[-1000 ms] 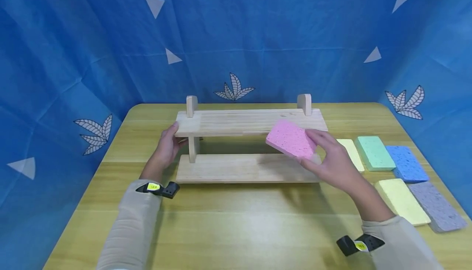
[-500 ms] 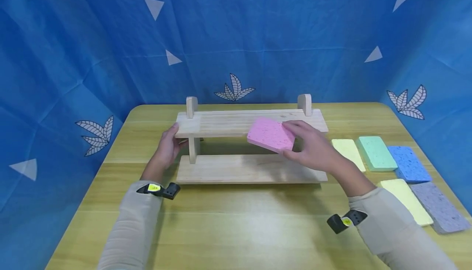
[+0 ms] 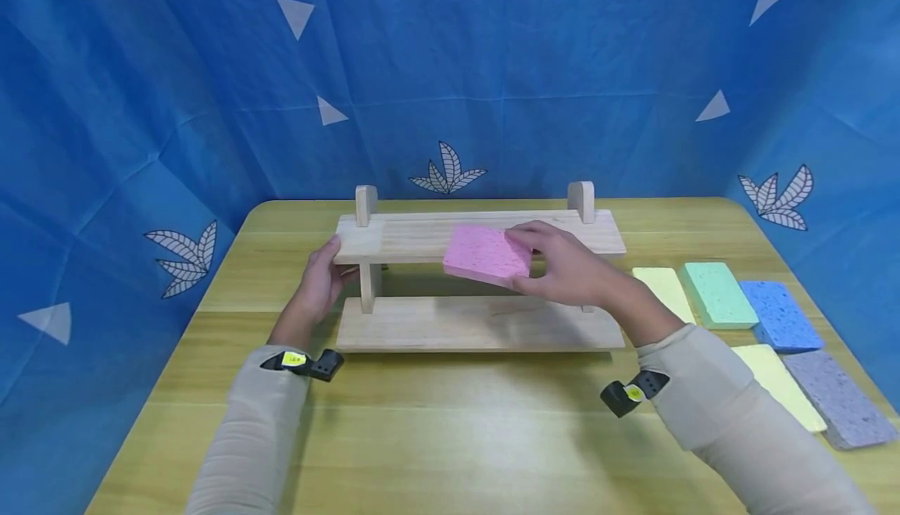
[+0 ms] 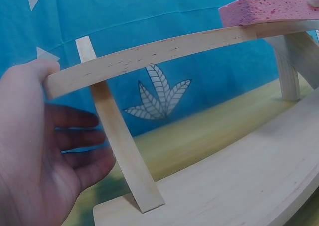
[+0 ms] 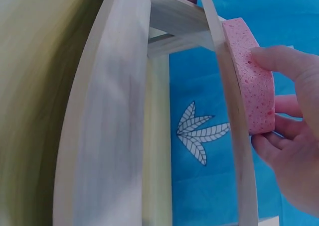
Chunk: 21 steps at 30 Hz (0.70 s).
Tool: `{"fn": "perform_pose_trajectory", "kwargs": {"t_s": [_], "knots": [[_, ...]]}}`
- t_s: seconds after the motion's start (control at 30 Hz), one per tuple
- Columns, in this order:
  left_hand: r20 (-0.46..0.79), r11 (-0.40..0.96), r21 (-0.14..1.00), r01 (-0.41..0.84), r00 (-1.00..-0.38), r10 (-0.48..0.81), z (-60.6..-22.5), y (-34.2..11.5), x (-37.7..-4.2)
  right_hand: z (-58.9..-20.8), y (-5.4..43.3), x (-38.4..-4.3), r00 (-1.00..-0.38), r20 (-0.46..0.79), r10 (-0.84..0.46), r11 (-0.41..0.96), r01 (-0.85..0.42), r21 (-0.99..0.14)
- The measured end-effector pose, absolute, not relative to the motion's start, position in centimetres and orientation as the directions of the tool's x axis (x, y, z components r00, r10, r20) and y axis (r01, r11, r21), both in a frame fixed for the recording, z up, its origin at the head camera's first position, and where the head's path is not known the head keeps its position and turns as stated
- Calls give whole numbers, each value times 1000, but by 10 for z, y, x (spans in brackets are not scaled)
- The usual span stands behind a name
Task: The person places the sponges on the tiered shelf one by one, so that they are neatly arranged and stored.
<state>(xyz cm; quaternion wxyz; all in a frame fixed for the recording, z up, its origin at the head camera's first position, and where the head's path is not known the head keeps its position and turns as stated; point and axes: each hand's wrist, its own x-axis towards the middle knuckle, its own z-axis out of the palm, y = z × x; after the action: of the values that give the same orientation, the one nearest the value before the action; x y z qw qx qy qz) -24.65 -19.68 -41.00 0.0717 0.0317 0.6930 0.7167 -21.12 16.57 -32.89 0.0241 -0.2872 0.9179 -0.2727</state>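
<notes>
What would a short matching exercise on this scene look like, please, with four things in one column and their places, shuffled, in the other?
Things:
1. Pink sponge
2. Green sponge
3. Purple sponge
4. Left hand

Places:
A. Beside the near yellow sponge
B. At the left end of the upper board
C. In the grip of the right hand
D. Between the far yellow sponge and the blue sponge

Right pairs: 1-C, 2-D, 3-A, 4-B.

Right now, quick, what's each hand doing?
Left hand: holding one end of the pale two-tier wooden shelf.
Right hand: holding the pink rectangular sponge.
</notes>
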Motion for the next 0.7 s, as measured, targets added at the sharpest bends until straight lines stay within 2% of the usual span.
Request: {"fn": "perform_pose_trajectory", "kwargs": {"t_s": [0.3,0.7], "knots": [[-53,-30,998,-58,-987,150,-410,-197,-246,-322,153,-222,-800,87,-593,669,-550,-500],[-54,-41,997,-61,-987,151,-408,-196,-245,-316,136,-235,-783,1,-623,671,-534,-514]]}}
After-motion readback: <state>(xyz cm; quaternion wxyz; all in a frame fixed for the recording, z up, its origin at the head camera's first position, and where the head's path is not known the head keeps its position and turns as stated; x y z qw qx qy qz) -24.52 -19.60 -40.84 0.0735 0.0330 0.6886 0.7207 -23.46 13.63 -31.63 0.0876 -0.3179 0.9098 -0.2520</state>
